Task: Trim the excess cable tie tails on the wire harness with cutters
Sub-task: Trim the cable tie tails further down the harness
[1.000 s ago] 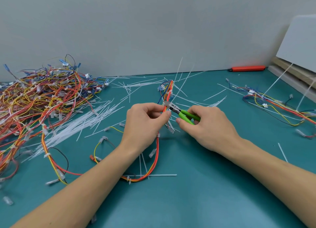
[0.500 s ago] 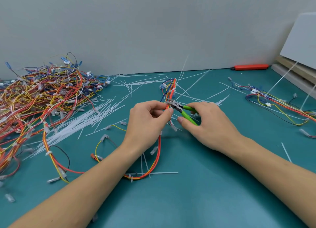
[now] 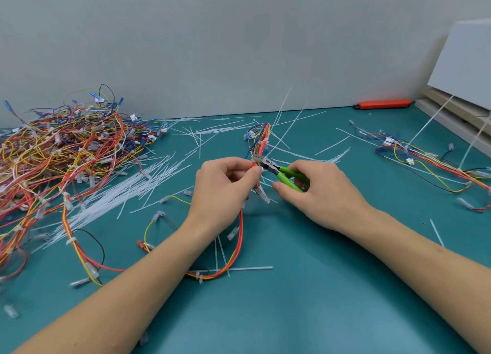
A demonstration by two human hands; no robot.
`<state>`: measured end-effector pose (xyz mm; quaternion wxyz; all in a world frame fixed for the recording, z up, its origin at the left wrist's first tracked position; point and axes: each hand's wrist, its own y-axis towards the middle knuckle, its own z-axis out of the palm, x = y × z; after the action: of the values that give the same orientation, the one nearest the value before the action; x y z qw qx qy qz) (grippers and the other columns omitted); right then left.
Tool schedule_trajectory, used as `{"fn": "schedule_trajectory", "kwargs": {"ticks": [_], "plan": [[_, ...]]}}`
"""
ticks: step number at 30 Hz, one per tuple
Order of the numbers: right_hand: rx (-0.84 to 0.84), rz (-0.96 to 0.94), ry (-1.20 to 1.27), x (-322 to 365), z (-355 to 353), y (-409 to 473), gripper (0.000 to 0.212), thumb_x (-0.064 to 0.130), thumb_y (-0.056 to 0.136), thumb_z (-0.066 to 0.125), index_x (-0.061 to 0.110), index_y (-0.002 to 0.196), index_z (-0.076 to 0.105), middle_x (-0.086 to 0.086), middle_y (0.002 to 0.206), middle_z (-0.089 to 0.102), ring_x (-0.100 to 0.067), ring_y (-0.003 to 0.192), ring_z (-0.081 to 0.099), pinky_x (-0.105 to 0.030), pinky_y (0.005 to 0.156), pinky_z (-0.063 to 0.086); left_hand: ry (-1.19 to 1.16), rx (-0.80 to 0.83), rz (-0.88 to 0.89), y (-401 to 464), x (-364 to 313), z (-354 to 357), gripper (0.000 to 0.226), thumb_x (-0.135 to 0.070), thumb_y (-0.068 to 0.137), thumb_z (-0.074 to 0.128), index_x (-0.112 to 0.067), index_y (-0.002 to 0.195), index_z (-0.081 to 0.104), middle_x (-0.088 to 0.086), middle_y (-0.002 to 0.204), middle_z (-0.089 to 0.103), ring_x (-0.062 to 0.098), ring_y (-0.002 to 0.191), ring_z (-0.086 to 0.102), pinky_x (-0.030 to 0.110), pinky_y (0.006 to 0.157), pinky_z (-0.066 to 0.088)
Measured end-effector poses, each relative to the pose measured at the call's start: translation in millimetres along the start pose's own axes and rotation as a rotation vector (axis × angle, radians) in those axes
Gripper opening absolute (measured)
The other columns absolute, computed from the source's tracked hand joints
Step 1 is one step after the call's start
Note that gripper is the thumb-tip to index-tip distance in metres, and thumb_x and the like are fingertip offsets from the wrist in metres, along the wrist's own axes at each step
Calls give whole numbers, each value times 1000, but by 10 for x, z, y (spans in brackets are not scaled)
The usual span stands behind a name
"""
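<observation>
I am watching the left hand (image 3: pixel 225 189) pinching the wire harness (image 3: pixel 259 146) between thumb and curled fingers, holding its bundle upright above the teal table (image 3: pixel 318 300). The right hand (image 3: pixel 318 194) is gripping the green-handled cutters (image 3: pixel 281 171), fingers wrapped round the handles, and the metal nose is sitting right against the bundle just above the left thumb. I cannot tell whether the blades are meeting. Long white tie tails (image 3: pixel 285 114) are sticking up and rightward from the harness top. The lower run of the harness is looping down under the left wrist and lying on the table. Cut white tails (image 3: pixel 127 191) are lying scattered to the left, beside a big heap of harnesses (image 3: pixel 61 151). Another harness (image 3: pixel 425 159) is lying far right, and an orange knife (image 3: pixel 382 104) is resting by the wall.
</observation>
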<state>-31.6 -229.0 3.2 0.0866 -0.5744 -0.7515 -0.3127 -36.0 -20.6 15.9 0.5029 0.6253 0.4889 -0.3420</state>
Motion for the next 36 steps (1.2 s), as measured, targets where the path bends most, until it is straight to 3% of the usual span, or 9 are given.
{"fn": "schedule_trajectory", "kwargs": {"ticks": [11, 19, 24, 27, 31, 36], "plan": [[13, -33, -7, -24, 13, 22, 48, 76, 81, 48, 32, 94, 63, 14, 82, 59, -4, 80, 55, -36, 71, 50, 4, -8, -3, -4, -11, -8, 11, -22, 93, 72, -21, 83, 77, 0, 67, 74, 10, 52, 58, 19, 49, 45], [-8, 32, -19, -34, 31, 1, 40, 66, 87, 62, 30, 75, 53, 9, 61, 54, -8, 60, 52, -30, 55, 41, 9, -2, -7, -7, -12, -2, 10, -23, 92, 72, -21, 84, 77, 0, 67, 73, 12, 52, 57, 21, 48, 45], [-16, 28, -19, 7, 24, -15, 39, 66, 88, 62, 30, 75, 52, 8, 61, 54, -8, 59, 52, -31, 55, 43, -6, -7, -3, -7, -24, -4, 10, -25, 91, 72, -23, 83, 77, 0, 67, 73, 12, 52, 57, 22, 48, 45], [17, 5, 10, 12, 10, -14, 34, 67, 86, 59, 33, 85, 58, 11, 73, 59, -7, 70, 55, -36, 66, 50, -7, -6, -10, -4, -21, -9, 10, -26, 91, 72, -22, 83, 78, 0, 68, 74, 12, 52, 58, 21, 49, 45], [52, -20, 33, 9, -35, 6, 48, 73, 79, 51, 36, 108, 65, 14, 95, 64, -12, 94, 58, -41, 87, 53, -1, -1, -11, -1, -13, -1, 10, -24, 91, 72, -21, 83, 77, 1, 67, 73, 13, 52, 57, 22, 48, 45], [60, -22, 36, 4, -47, 7, 47, 71, 81, 53, 34, 106, 65, 12, 95, 64, -14, 94, 59, -43, 87, 53, -9, -3, -8, -2, -18, 0, 10, -22, 92, 72, -20, 84, 78, 0, 67, 73, 11, 51, 57, 20, 48, 44]]}}
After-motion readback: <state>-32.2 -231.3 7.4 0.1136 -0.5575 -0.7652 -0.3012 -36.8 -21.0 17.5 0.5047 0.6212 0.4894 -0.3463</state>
